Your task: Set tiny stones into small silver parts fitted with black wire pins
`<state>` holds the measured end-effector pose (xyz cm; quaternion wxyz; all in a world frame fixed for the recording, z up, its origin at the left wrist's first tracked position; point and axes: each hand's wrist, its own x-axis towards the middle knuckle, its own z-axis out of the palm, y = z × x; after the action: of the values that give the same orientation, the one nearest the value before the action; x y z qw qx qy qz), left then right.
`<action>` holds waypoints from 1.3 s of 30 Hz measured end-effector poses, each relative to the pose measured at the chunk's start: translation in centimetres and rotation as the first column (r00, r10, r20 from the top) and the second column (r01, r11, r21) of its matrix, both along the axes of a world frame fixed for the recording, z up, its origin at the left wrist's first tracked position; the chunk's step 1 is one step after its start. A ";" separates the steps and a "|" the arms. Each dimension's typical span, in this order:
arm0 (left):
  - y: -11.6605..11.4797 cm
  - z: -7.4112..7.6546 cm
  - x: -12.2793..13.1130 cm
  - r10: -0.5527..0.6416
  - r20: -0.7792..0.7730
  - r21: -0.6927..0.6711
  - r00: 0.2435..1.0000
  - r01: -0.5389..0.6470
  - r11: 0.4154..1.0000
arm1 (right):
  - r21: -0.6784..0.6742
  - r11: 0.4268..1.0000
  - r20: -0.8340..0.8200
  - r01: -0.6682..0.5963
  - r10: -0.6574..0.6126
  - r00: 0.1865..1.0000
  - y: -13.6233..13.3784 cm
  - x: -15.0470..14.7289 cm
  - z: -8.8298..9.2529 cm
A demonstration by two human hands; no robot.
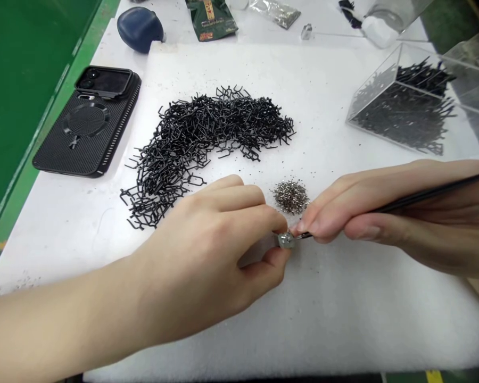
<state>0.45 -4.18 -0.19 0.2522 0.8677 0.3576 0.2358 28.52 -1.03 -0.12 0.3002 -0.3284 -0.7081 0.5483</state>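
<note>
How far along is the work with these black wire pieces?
Looks done: a clear box holds many black wire pieces. In hand: the left hand pinches a shiny little part, and the right hand holds tweezers against it. Left: a large wire heap and a small pile of silver bits on white foam.

A foam sheet [343,330] is lying on the bench, with a heap of bent wire pieces [199,143] sitting mid-sheet. A small bead heap [291,197] is sitting right of its lower end, just apart. A clear box [399,106] is standing back right, holding more wire pieces. A phone in a case [88,127] is lying left of the wire heap. A rounded object [139,29] and a packet [209,18] are sitting behind the sheet. The left hand [207,255] and right hand [355,213] are meeting below the bead heap, tweezers [431,194] lying in the right hand, their tip reaching a small metal piece [286,240] in the left hand's fingers [263,266].
</note>
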 end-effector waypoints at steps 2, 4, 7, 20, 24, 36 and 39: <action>0.1 0.0 0.0 -0.001 0.004 -0.002 1.000 0.001 1.000 | 0.030 0.999 0.002 -0.023 0.023 1.000 0.1 0.2 -0.1; 0.1 0.1 0.0 0.000 0.013 0.002 1.000 0.000 1.000 | 0.044 0.999 0.007 -0.028 0.028 1.000 0.0 0.3 -0.2; 0.1 0.1 0.1 0.004 0.010 0.004 1.000 -0.004 1.000 | 0.011 1.000 0.005 0.010 -0.010 1.000 -0.1 0.3 -0.3; 0.0 0.0 -0.1 -0.002 0.008 -0.005 1.000 0.002 1.000 | -0.025 1.000 -0.002 0.017 -0.017 1.000 -0.1 -0.1 0.0; 0.0 -0.1 -0.1 0.003 0.008 0.008 1.000 -0.003 1.000 | 0.006 0.999 0.033 0.045 -0.045 0.998 0.0 0.0 -0.1; 0.1 -0.2 0.1 0.009 0.044 -0.012 0.999 -0.008 1.000 | 0.004 1.000 0.024 0.001 -0.001 1.000 0.0 0.0 -0.1; 0.2 -0.4 0.1 -0.002 0.045 -0.011 0.999 0.002 1.000 | 0.011 0.999 -0.017 -0.030 0.031 0.999 0.1 0.0 -0.4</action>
<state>0.55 -3.97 -0.55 0.2651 0.8612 0.3522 0.2530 28.56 -0.92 -0.49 0.2995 -0.3112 -0.7134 0.5518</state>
